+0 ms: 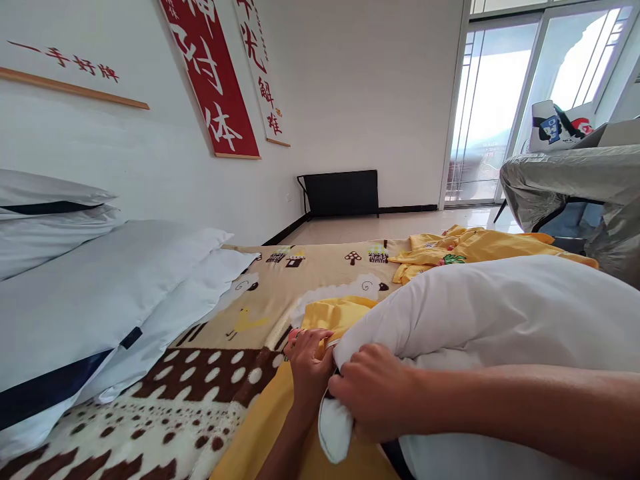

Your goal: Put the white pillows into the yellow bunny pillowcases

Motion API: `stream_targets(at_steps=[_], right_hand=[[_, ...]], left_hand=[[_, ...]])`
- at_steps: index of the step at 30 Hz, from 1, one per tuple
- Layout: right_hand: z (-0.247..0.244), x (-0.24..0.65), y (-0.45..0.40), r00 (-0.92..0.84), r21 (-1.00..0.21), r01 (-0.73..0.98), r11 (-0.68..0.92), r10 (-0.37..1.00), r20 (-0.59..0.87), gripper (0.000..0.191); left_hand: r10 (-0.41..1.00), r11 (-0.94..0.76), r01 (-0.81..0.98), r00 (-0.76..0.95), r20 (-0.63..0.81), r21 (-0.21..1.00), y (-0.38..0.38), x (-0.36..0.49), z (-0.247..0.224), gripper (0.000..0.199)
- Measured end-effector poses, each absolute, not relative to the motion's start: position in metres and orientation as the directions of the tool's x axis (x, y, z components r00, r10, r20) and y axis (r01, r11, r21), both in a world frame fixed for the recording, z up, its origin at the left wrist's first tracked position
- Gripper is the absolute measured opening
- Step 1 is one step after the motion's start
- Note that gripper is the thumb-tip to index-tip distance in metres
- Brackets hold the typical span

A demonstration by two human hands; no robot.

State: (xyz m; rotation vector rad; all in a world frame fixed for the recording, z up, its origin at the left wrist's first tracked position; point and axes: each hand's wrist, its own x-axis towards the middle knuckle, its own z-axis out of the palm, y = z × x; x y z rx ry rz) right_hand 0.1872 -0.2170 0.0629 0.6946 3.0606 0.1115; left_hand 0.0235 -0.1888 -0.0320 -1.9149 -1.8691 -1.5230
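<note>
White pillow (510,317): lower right of the frame, long axis running from lower centre toward the right edge.
Right hand (370,390): nearer, clenched around the pillow's left end, with a white corner (334,430) poking out below.
Left hand (310,367): just beside, left of the pillow; fingers bent over yellow printed fabric (343,313), though cannot tell whether pinching it.

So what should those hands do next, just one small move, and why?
Probably ease the end of the white pillow slightly toward the yellow cloth: the right hand has that end gripped, and the left hand is at the cloth, right beside it.
</note>
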Motion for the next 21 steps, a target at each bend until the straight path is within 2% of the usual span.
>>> stream_targets(at_steps=[4,7,12,15,19,21], right_hand=[[0.074,0.191,-0.191,-0.839,0.015,0.544,0.839,0.543,0.026,0.028],[0.079,0.189,-0.180,-0.820,0.008,0.572,0.820,0.572,0.000,0.026],[0.080,0.184,-0.174,-0.826,0.007,0.564,0.826,0.564,-0.020,0.024],[0.080,0.185,-0.172,-0.821,-0.001,0.570,0.822,0.570,-0.018,0.024],[0.080,0.186,-0.170,-0.820,-0.009,0.572,0.820,0.572,-0.012,0.024],[0.079,0.187,-0.171,-0.825,-0.012,0.565,0.825,0.565,-0.012,0.024]], left_hand=[[0.831,-0.164,0.825,-0.180,0.527,0.541,-0.186,0.018,-0.036,0.019],[0.898,-0.098,0.862,-0.139,0.417,0.497,-0.187,0.015,-0.041,0.017],[0.964,-0.173,0.897,0.070,0.255,0.407,-0.194,0.013,-0.047,0.020],[0.956,-0.188,0.880,0.062,0.288,0.437,-0.199,0.016,-0.042,0.018],[0.916,-0.244,0.783,-0.007,0.401,0.572,-0.202,0.021,-0.032,0.015],[0.901,-0.263,0.774,-0.017,0.434,0.576,-0.203,0.022,-0.029,0.012]])
